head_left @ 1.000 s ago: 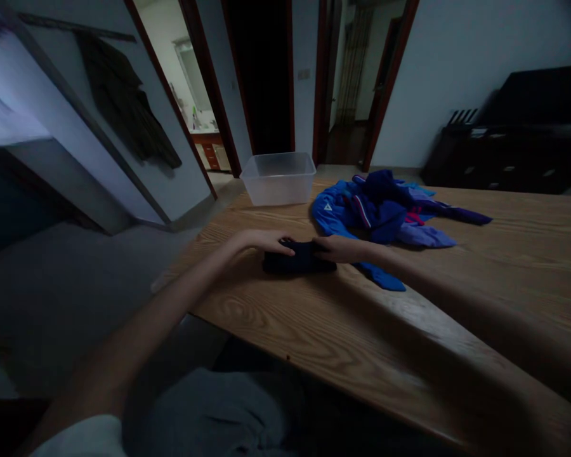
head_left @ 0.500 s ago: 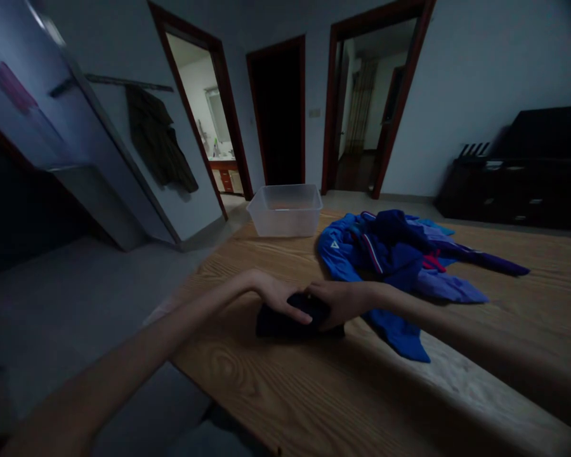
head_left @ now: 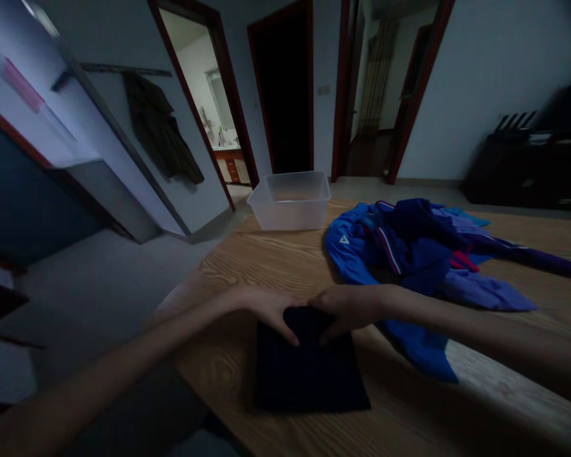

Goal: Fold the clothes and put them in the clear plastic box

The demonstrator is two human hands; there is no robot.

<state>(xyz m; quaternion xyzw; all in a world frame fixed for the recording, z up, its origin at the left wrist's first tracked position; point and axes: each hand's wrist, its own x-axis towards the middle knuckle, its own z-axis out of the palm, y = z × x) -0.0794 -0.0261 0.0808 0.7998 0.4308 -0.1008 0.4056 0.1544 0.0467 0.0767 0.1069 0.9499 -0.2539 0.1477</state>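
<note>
Single head-worn view, angled forward and down over the light wooden desk [head_left: 276, 260]; left hand [head_left: 266, 308] and right hand [head_left: 347, 304] near, dark-framed doorways [head_left: 285, 89] far ahead.

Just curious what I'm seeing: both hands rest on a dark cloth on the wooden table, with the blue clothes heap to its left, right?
Not quite: the head view shows the blue clothes heap to the right of the dark cloth. The left hand and right hand do rest on it, on the wooden table.
</note>
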